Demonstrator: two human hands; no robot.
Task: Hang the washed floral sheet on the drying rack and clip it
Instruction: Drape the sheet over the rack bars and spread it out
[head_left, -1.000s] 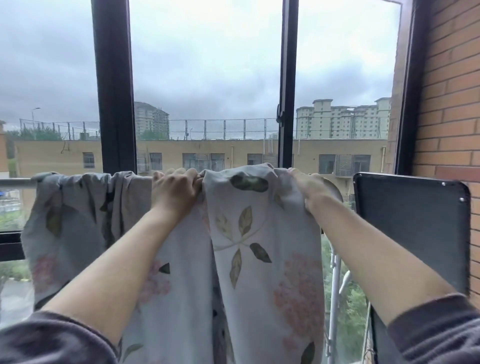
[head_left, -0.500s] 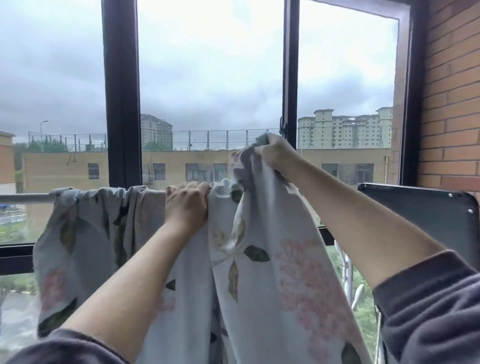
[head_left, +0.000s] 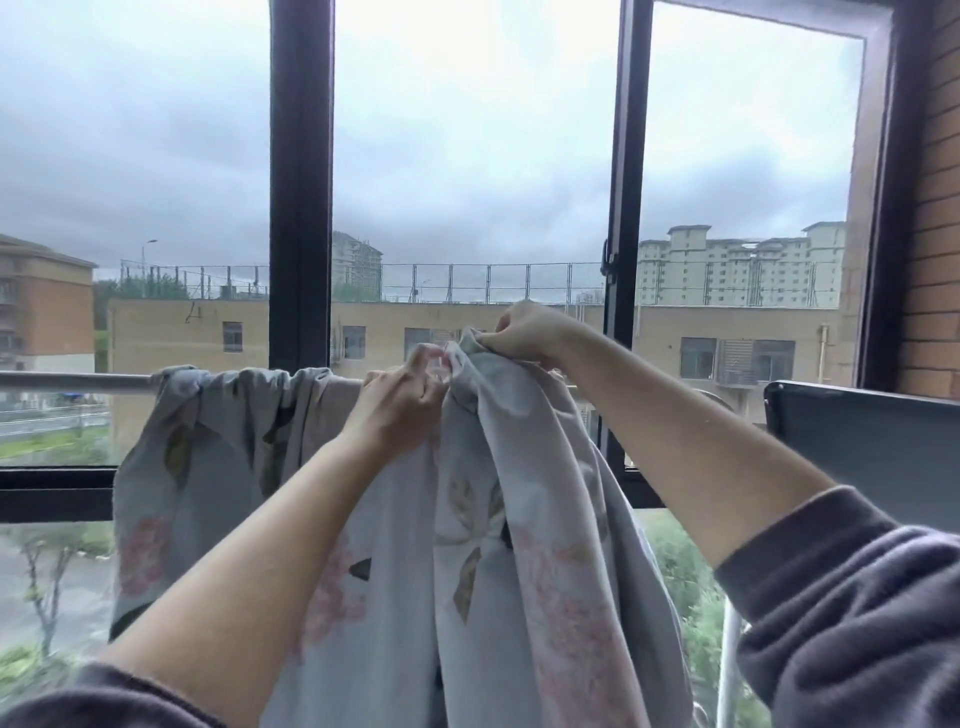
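The floral sheet (head_left: 218, 467), pale grey with green leaves and pink flowers, hangs bunched over the drying rack's silver top rail (head_left: 72, 381) in front of the window. My left hand (head_left: 400, 400) pinches the sheet's top fold at the rail. Close beside it, my right hand (head_left: 524, 332) grips a raised fold of the same sheet a little above the rail. The two hands nearly touch. No clip is clearly visible; something small and pale between the fingers is too blurred to name.
Dark window frame posts (head_left: 301, 182) stand right behind the rail. A dark flat panel (head_left: 862, 441) leans at the right beside the brick wall (head_left: 935, 208). A white rack leg (head_left: 727, 670) shows at the lower right.
My right hand lifted a fold of the sheet off the rail's right end, then brought it down and leftward to meet my left hand, which stayed at the rail.
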